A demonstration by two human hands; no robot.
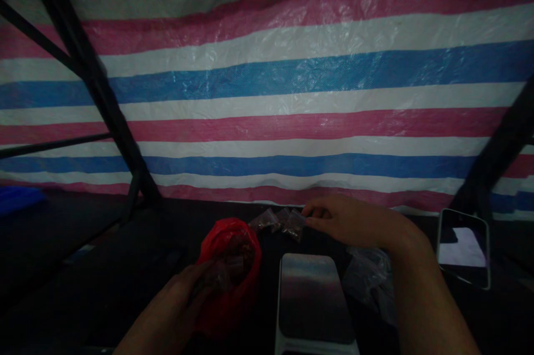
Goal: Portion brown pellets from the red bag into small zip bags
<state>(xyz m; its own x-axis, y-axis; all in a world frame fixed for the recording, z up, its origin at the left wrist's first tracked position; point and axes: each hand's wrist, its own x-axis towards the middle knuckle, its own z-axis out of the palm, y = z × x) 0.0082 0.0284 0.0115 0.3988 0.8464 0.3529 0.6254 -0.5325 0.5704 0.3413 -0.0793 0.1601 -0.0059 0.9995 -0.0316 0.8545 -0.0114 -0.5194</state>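
Observation:
My right hand (334,220) reaches across to the back of the dark table. Its thumb and forefinger pinch the edge of a small zip bag (293,225) with brownish bits inside. Beside that lie similar small zip bags (265,220). At the left, a red plastic bag (248,294) stands with its mouth open, small brown pieces (246,252) showing within. My left hand (183,294) is at the red bag's near left rim, fingers curled round a clear zip bag (219,276) over the opening. Its fingertips are dim and partly hidden.
A pale flat scale (315,299) with a glossy dark plate lies between my arms. Crumpled clear bags (369,277) lie by my right forearm. Farther right is a phone-like framed object (463,249). A striped tarp (292,93) hangs behind, with dark metal posts (104,99) at the sides.

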